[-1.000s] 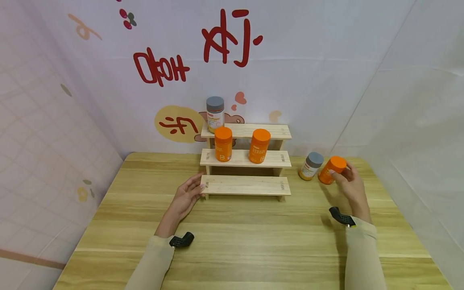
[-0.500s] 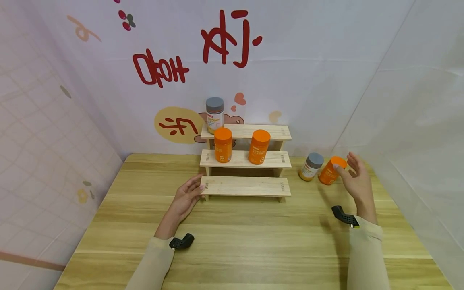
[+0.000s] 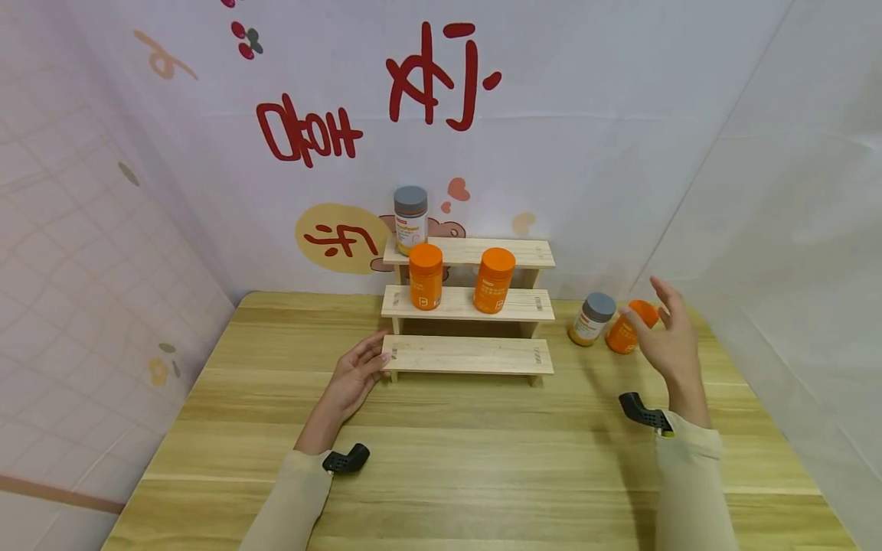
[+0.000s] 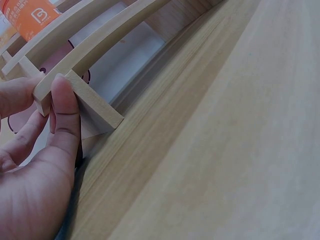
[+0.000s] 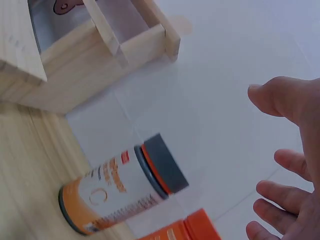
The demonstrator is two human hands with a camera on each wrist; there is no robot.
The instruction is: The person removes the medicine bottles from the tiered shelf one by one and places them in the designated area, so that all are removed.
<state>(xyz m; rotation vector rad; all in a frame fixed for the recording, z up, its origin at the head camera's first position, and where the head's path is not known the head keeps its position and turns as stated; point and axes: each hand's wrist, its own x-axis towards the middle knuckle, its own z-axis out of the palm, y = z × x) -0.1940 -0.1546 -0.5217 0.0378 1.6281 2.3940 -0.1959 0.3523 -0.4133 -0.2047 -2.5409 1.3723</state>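
A three-step wooden shelf (image 3: 468, 353) stands at the back of the table. My left hand (image 3: 370, 361) holds the left end of its lowest step, thumb (image 4: 62, 107) on the front corner and a finger behind. My right hand (image 3: 654, 321) hovers open and holds nothing, just in front of an orange bottle (image 3: 622, 335) on the table. A grey-lidded bottle (image 3: 591, 317) stands beside that one. The right wrist view shows the grey-lidded bottle (image 5: 120, 187) and the orange cap (image 5: 187, 231) below my spread fingers (image 5: 285, 160).
Two orange bottles (image 3: 425, 275) (image 3: 493, 279) stand on the middle step and a grey-lidded bottle (image 3: 410, 219) on the top step. A printed wall rises behind, with a plain white wall to the right. The wooden table (image 3: 468, 451) spreads toward me.
My right hand let go of the orange bottle and lifted away with its fingers spread. The bottle now stands on the table. The left hand stayed on the shelf.
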